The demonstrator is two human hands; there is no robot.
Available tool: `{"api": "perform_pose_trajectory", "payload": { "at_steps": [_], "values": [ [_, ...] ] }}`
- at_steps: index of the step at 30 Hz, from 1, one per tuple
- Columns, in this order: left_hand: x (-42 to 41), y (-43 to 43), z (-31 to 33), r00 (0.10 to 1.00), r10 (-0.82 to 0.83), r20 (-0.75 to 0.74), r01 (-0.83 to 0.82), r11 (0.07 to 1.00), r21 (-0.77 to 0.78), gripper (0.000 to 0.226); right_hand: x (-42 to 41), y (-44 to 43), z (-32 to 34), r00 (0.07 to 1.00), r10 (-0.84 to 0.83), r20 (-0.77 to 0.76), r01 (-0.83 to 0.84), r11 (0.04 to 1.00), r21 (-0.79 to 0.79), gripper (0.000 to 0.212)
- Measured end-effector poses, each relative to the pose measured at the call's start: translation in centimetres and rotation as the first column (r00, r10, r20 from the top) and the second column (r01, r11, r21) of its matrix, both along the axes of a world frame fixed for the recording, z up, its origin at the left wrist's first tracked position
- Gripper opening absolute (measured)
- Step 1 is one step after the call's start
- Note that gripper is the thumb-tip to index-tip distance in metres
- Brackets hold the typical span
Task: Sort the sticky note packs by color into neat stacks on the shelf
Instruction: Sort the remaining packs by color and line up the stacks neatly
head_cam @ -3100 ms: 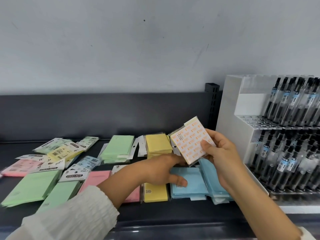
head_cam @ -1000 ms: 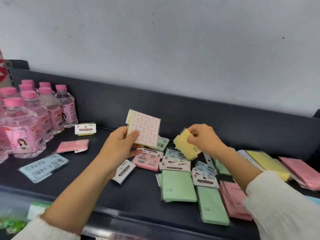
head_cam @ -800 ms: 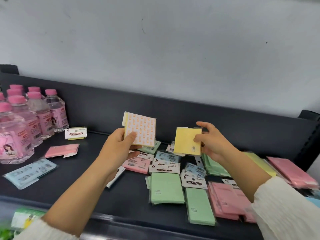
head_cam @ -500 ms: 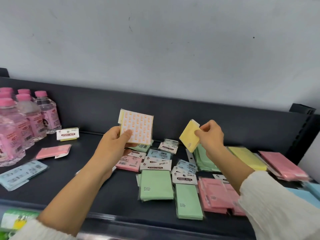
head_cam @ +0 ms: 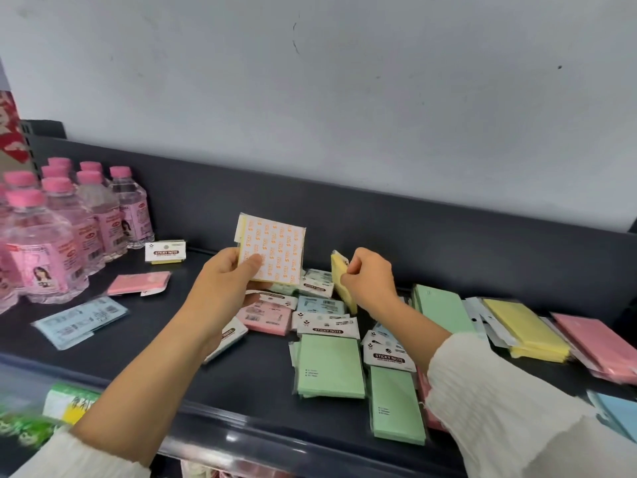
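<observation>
The left hand [head_cam: 224, 291] holds up a square white pack with small orange marks [head_cam: 275, 250]. The thumb lies on its front and the other fingers are curled behind it. The pack stands almost upright, above the dark grey shelf [head_cam: 155, 357].

The right hand [head_cam: 370, 282] pinches a thin yellow sticky note pack [head_cam: 340, 281] between thumb and fingers. We see this pack from its edge. It is tilted and held in the air, just right of the white pack and not touching it.

Under both hands is a messy pile. In it are a pink pack [head_cam: 265, 317], a light blue pack [head_cam: 320, 305] and packs with white "STICKY NOTE" labels [head_cam: 325, 326]. Near the front edge lie two green packs [head_cam: 331, 365] side by side.

To the right there are sorted stacks in a row: a green stack [head_cam: 444, 312], then a yellow stack [head_cam: 527, 326], then a pink stack [head_cam: 596, 343]. A blue pack [head_cam: 617, 408] peeks in at the right edge, nearer to us.

On the left side lie a lone pink pack [head_cam: 138, 283], a light blue pack with writing on it [head_cam: 81, 320] and a small pack with a white label [head_cam: 165, 251] far back. Clear water bottles with pink caps [head_cam: 51, 236] stand at the far left.
</observation>
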State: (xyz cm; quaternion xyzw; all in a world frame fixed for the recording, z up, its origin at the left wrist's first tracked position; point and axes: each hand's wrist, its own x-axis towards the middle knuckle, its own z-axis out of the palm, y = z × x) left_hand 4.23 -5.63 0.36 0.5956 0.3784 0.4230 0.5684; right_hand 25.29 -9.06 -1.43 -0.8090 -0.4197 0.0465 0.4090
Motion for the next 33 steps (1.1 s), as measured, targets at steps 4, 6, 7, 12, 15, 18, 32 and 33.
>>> {"api": "perform_pose_trajectory", "payload": {
  "at_steps": [4, 6, 7, 12, 15, 18, 32, 33],
  "values": [
    [-0.1, 0.1, 0.3, 1.000, 0.013, -0.006, -0.013, 1.000, 0.013, 0.013, -0.8, 0.7, -0.3, 0.965, 0.055, -0.257, -0.032, 0.995, 0.094, 0.024],
    [0.1, 0.1, 0.5, 1.000, 0.019, -0.005, -0.019, 0.999, 0.029, 0.014, -0.4, 0.7, -0.2, 0.921, 0.026, -0.389, 0.037, 0.988, 0.153, 0.023],
    [0.2, 0.2, 0.6, 1.000, 0.021, -0.004, -0.021, 0.999, 0.038, 0.014, 0.0, 0.6, -0.1, 0.904, 0.000, -0.428, 0.083, 0.981, 0.177, 0.022],
    [2.2, 1.3, 0.6, 0.998, -0.046, -0.050, 0.048, 0.998, 0.032, 0.016, 3.4, -0.8, -0.4, 0.842, -0.172, -0.511, 0.273, 0.953, 0.130, 0.019],
    [4.5, 1.8, 0.3, 0.987, -0.130, -0.094, 0.131, 0.991, -0.003, 0.014, 4.5, -1.8, -0.8, 0.906, -0.233, -0.354, 0.223, 0.972, -0.070, 0.015],
    [7.4, 1.6, 0.0, 0.971, -0.201, -0.126, 0.199, 0.980, -0.028, 0.018, 5.1, -2.7, -0.8, 0.943, -0.218, -0.251, 0.184, 0.971, -0.150, 0.012],
    [16.2, 1.2, -4.0, 0.618, -0.096, -0.780, 0.384, 0.903, 0.192, 0.060, 7.9, -6.9, 0.2, 0.972, -0.037, -0.231, 0.010, 0.993, -0.117, 0.030],
    [16.3, 1.4, -4.1, 0.635, -0.107, -0.765, 0.372, 0.910, 0.182, 0.059, 7.7, -6.9, 0.3, 0.974, -0.012, -0.227, -0.018, 0.991, -0.129, 0.030]
  ]
}}
